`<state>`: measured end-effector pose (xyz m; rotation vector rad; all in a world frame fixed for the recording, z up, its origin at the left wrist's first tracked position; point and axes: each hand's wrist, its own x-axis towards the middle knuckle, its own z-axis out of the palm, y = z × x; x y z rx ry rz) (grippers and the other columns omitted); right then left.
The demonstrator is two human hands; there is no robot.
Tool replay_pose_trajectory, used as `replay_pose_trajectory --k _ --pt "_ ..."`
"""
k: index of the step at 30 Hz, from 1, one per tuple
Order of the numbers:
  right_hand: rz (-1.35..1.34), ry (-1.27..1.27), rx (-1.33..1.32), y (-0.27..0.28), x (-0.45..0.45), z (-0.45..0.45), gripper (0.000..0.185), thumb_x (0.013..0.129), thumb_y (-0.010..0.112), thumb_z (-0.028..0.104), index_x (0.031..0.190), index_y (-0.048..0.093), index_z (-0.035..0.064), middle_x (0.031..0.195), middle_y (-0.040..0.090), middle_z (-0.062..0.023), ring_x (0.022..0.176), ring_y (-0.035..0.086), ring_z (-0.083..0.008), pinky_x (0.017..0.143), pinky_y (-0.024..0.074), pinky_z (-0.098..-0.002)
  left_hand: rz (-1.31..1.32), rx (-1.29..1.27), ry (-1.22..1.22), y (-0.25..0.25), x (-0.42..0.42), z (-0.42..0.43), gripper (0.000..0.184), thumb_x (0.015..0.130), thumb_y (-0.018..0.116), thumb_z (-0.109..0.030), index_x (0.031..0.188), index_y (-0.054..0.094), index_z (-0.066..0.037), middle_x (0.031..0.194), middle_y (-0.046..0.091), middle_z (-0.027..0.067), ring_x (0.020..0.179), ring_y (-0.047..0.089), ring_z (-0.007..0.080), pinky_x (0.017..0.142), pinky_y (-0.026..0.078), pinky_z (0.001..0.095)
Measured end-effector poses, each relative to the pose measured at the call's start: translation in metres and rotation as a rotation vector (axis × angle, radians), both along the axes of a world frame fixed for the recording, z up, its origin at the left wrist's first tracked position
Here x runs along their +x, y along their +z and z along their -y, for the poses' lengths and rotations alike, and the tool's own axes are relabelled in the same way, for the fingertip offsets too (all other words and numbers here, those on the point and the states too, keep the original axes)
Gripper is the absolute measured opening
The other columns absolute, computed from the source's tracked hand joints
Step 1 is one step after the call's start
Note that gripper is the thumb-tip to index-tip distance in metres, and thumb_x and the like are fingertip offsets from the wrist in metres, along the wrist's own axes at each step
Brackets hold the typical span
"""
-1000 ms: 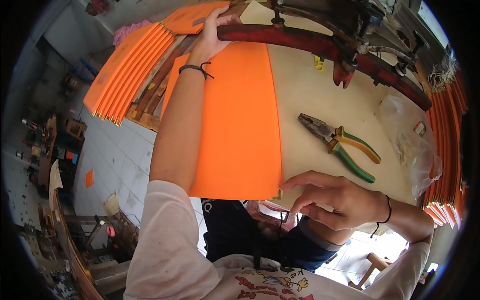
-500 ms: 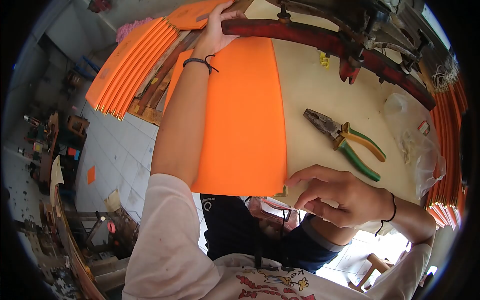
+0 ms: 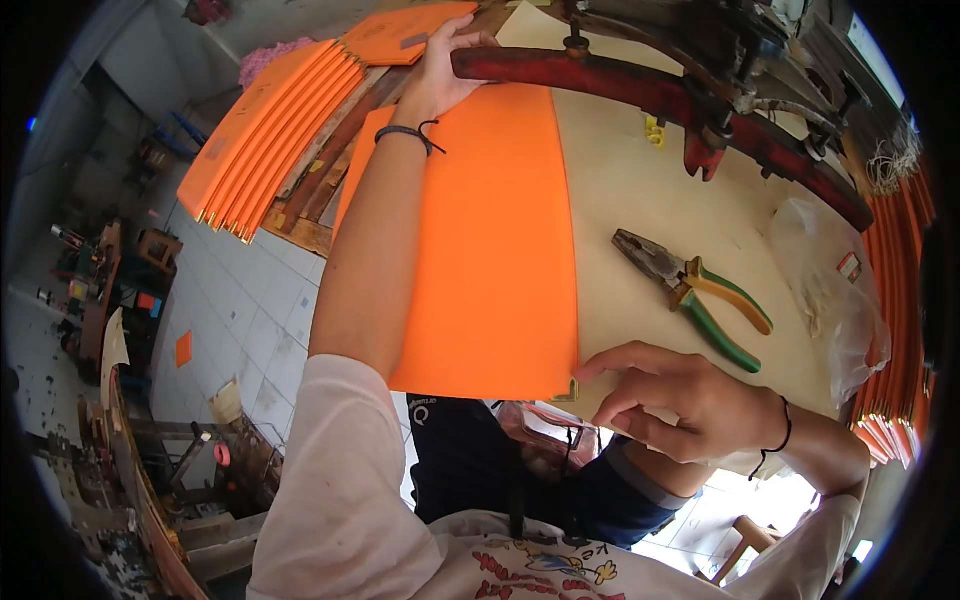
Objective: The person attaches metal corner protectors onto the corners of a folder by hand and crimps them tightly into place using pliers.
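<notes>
A long bright orange folder-like cover [image 3: 490,250] lies lengthwise in front of me, with a small brass-coloured metal corner [image 3: 568,392] at its near right end. My left hand [image 3: 448,72] is at the cover's far end, by the tip of a red metal bar [image 3: 590,78]. The bar hides part of its fingers, so its grip is unclear. Beside the near right corner, my right hand [image 3: 690,405] hovers with bent fingers apart and nothing in them. Its index fingertip meets or nearly meets the cover's edge. Pliers with green and yellow handles [image 3: 700,290] lie to the right.
Overlapping orange covers with metal corners [image 3: 270,130] are at the far left. The red bar belongs to a dark machine [image 3: 745,60] overhanging the table [image 3: 620,190]. A clear plastic bag [image 3: 830,290] and stacked orange covers [image 3: 890,330] are at the right.
The whole view has shifted slightly, with the scene lower in the frame. My right hand stays by the cover's near right corner and my left hand by the bar's tip.
</notes>
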<state>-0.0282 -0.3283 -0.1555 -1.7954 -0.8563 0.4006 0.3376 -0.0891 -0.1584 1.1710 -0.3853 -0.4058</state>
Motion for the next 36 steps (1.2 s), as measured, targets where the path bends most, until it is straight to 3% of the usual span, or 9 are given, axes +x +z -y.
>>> replay_pose_trajectory --k 6,9,19,28,34,36 --pt "0.057 0.037 -0.012 0.001 0.004 0.002 0.022 0.083 0.06 -0.011 0.102 0.065 -0.0007 0.13 0.054 -0.0157 0.087 0.071 -0.022 0.076 0.0575 -0.0316 0.077 0.024 0.015 -0.003 -0.001 0.0 0.042 0.092 0.054 -0.045 0.084 0.06 -0.004 0.085 0.064 0.009 0.085 0.058 0.0209 0.085 0.049 0.036" --pt "0.057 0.037 -0.019 0.0 0.006 0.0 0.022 0.082 0.061 -0.011 0.101 0.066 -0.0006 0.131 0.054 -0.0153 0.087 0.071 -0.0209 0.076 0.0575 -0.0316 -0.056 -0.04 -0.026 -0.006 0.013 0.001 0.047 0.09 0.054 -0.047 0.078 0.063 -0.002 0.077 0.066 0.0102 0.076 0.062 0.0219 0.075 0.049 0.0317" --pt "0.07 0.043 -0.034 0.003 0.01 0.0 0.023 0.081 0.065 -0.011 0.101 0.066 -0.0006 0.13 0.056 -0.0148 0.088 0.071 -0.0215 0.077 0.0573 -0.0315 -0.059 -0.087 -0.048 -0.01 0.012 -0.002 0.043 0.088 0.059 -0.045 0.079 0.063 -0.002 0.079 0.066 0.0111 0.078 0.062 0.0238 0.077 0.05 0.0347" --pt "0.074 0.031 -0.01 -0.001 0.006 0.001 0.024 0.08 0.062 -0.012 0.101 0.065 -0.0013 0.129 0.055 -0.0154 0.09 0.071 -0.0233 0.078 0.0578 -0.033 -0.059 -0.12 0.078 -0.009 0.007 0.002 0.041 0.089 0.059 -0.042 0.081 0.063 -0.002 0.081 0.067 0.0111 0.078 0.062 0.0242 0.078 0.05 0.0356" --pt "0.066 0.024 -0.051 0.001 0.003 -0.002 0.021 0.079 0.06 -0.014 0.096 0.065 -0.0028 0.128 0.055 -0.0163 0.085 0.072 -0.0214 0.076 0.0577 -0.0316 0.028 -0.063 -0.078 -0.007 0.012 -0.003 0.041 0.089 0.06 -0.044 0.083 0.063 -0.004 0.08 0.066 0.0097 0.079 0.062 0.024 0.08 0.05 0.0363" --pt "0.047 0.01 -0.058 0.002 0.002 -0.004 0.022 0.078 0.059 -0.016 0.093 0.066 -0.0017 0.128 0.055 -0.0167 0.084 0.072 -0.0206 0.075 0.0573 -0.0309 -0.014 -0.061 -0.036 -0.008 0.01 0.0 0.041 0.085 0.064 -0.046 0.091 0.062 -0.005 0.087 0.066 0.01 0.084 0.063 0.0248 0.082 0.05 0.0382"
